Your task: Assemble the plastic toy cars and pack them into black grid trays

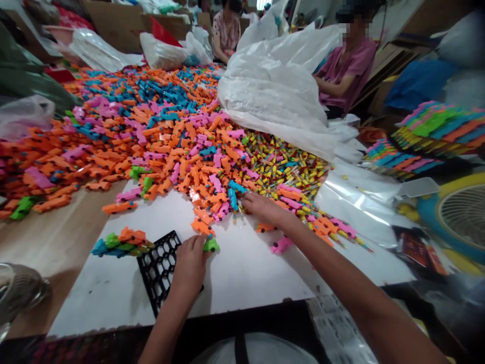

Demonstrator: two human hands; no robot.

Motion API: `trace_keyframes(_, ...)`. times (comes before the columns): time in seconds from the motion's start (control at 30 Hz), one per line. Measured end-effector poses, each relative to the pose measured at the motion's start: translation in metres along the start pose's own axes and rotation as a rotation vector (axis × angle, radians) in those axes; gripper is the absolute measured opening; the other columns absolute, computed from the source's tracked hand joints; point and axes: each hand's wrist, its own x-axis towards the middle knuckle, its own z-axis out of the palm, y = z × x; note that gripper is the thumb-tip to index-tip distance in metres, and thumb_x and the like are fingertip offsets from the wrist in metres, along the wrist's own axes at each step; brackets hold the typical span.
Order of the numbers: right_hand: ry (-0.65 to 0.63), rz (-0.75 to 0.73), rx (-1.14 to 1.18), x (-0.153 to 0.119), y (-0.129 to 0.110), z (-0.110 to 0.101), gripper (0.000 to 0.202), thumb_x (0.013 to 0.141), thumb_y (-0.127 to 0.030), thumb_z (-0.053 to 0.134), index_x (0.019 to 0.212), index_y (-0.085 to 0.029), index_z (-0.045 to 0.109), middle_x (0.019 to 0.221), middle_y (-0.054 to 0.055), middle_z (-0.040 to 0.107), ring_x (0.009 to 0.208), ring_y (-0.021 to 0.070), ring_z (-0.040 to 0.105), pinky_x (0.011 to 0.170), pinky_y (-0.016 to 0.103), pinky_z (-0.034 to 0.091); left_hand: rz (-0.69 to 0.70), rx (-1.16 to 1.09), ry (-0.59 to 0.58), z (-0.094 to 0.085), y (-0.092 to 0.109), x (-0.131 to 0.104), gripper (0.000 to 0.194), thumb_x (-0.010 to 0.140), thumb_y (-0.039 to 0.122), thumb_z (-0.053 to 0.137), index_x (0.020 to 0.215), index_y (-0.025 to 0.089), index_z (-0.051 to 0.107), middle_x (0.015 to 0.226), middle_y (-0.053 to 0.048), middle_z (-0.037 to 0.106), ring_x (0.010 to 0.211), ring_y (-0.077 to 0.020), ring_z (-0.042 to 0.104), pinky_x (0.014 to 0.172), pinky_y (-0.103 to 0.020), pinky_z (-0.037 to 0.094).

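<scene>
My left hand (191, 260) is over the right part of a black tray with hexagonal holes (157, 270). Its bent fingers are closed at a small green toy car (211, 245), partly covering it. Farther forward, my right hand (261, 206) reaches the front edge of the heap, fingertips drawn together on a blue toy car (233, 198). Another blue car (238, 186) lies just above it. Orange toy cars (204, 215) and pink ones lie close by. Left of the tray's top corner is a cluster of blue, green and orange cars (123, 242).
A big heap of toy cars (151, 121) spreads across the table, beside yellow pencil-like pieces (288, 164) under a large white plastic bag (273, 91). Stacked assembled pieces (439, 126) and a yellow-blue fan (462, 217) stand right. A glass jar (18, 293) is left. Two people sit opposite.
</scene>
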Motion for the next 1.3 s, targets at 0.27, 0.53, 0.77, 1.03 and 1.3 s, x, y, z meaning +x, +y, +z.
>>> trace_keyframes(0.27, -0.006, 0.187, -0.026, 0.004, -0.027, 0.018, 0.019, 0.089, -0.011, 0.044, 0.102, -0.009, 0.058, 0.105, 0.017, 0.059, 0.103, 0.0274, 0.05, 0.092, 0.042, 0.04, -0.104, -0.015, -0.086, -0.006, 0.016, 0.002, 0.026, 0.077, 0.02, 0.066, 0.101, 0.015, 0.059, 0.097, -0.011, 0.067, 0.097, -0.0299, 0.06, 0.085, -0.045, 0.046)
trace_keyframes(0.53, 0.14, 0.306, 0.71, -0.057, -0.092, 0.004, 0.023, 0.094, -0.024, 0.046, 0.117, -0.02, 0.043, 0.097, 0.004, 0.061, 0.082, 0.0158, 0.058, 0.072, 0.026, 0.044, -0.179, -0.442, -0.09, -0.011, 0.028, -0.009, 0.024, 0.077, 0.029, 0.062, 0.1, 0.02, 0.061, 0.095, -0.006, 0.062, 0.092, -0.0234, 0.06, 0.084, -0.039, 0.049)
trace_keyframes(0.77, 0.053, 0.337, 0.845, -0.084, -0.121, 0.01, 0.022, 0.095, -0.031, 0.047, 0.115, -0.022, 0.045, 0.09, 0.002, 0.059, 0.078, 0.0162, 0.057, 0.069, 0.027, 0.042, -0.186, -0.705, -0.217, -0.009, 0.05, -0.012, 0.024, 0.081, 0.037, 0.058, 0.1, 0.024, 0.062, 0.1, -0.003, 0.068, 0.095, -0.0203, 0.063, 0.087, -0.034, 0.047)
trace_keyframes(1.03, 0.127, 0.367, 0.823, -0.094, -0.11, 0.004, 0.015, 0.094, -0.035, 0.05, 0.097, -0.021, 0.05, 0.09, 0.003, 0.059, 0.079, 0.0157, 0.057, 0.069, 0.026, 0.043, -0.095, -0.695, -0.157, -0.016, 0.058, -0.013, 0.016, 0.085, 0.034, 0.056, 0.096, 0.023, 0.063, 0.091, -0.001, 0.067, 0.089, -0.017, 0.061, 0.082, -0.03, 0.046)
trace_keyframes(1.3, 0.139, 0.201, 0.737, -0.093, -0.106, 0.006, 0.007, 0.092, -0.023, 0.052, 0.098, -0.021, 0.055, 0.088, 0.002, 0.061, 0.075, 0.0144, 0.057, 0.066, 0.023, 0.043, -0.068, -0.652, -0.141, -0.015, 0.062, -0.015, 0.015, 0.085, 0.033, 0.055, 0.091, 0.023, 0.064, 0.083, -0.002, 0.065, 0.084, -0.0183, 0.06, 0.078, -0.031, 0.046)
